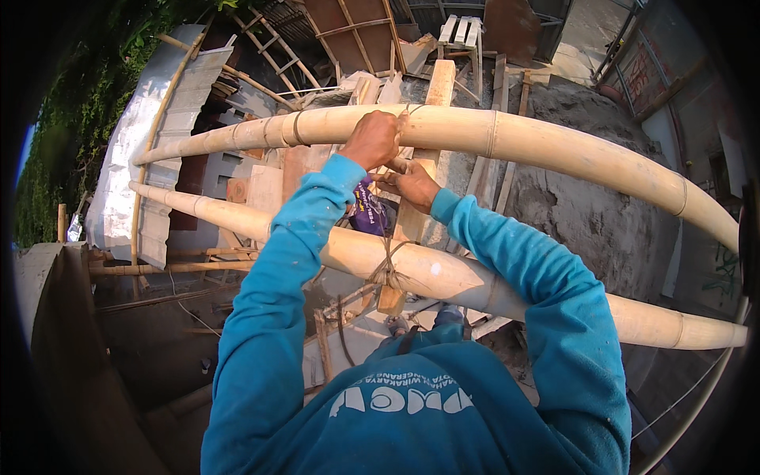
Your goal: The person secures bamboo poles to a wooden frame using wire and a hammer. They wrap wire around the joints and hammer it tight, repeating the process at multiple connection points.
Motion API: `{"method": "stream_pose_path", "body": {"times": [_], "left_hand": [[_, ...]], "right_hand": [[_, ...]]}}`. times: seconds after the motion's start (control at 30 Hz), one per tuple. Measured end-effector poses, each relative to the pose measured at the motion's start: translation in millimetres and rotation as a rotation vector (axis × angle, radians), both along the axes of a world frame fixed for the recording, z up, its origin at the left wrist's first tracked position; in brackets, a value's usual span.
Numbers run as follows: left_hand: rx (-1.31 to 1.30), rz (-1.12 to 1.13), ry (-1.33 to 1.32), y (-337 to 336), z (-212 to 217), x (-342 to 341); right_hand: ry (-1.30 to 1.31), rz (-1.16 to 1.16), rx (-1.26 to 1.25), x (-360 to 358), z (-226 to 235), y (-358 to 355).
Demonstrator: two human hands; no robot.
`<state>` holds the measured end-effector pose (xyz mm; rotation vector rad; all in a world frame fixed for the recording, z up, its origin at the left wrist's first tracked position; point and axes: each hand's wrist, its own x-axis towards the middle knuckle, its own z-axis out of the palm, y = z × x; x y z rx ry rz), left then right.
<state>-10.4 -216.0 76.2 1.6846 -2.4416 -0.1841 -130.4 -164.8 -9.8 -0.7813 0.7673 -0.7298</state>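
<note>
Two long pale bamboo poles cross in front of me, a far pole and a near pole. My left hand is closed against the far pole's near side, its fingers bent; a thin dark strand wraps the pole right beside it. Just below, my right hand has its fingers pinched together, and what is in them is mostly hidden. A cord lashing is knotted around the near pole and a wood block. From the knot a strand rises toward my right fingers, across a purple printed bag lower down.
Below the poles lie wooden planks and scrap boards. Corrugated metal sheeting stands at the left by green foliage. A white slatted stool is at the back, and a grey sand heap lies to the right. A concrete wall rises at the near left.
</note>
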Motion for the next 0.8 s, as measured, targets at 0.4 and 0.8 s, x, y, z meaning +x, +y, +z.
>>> {"method": "stream_pose_path", "body": {"times": [0.4, 0.8], "left_hand": [[-0.014, -0.003, 0.063, 3.0, 3.8, -4.5], [0.013, 0.021, 0.029, 16.8, 5.4, -8.2]], "right_hand": [[0.407, 0.402, 0.044, -126.2, -120.8, -51.3], [-0.429, 0.825, 0.538, 26.6, -215.1, -8.0]]}}
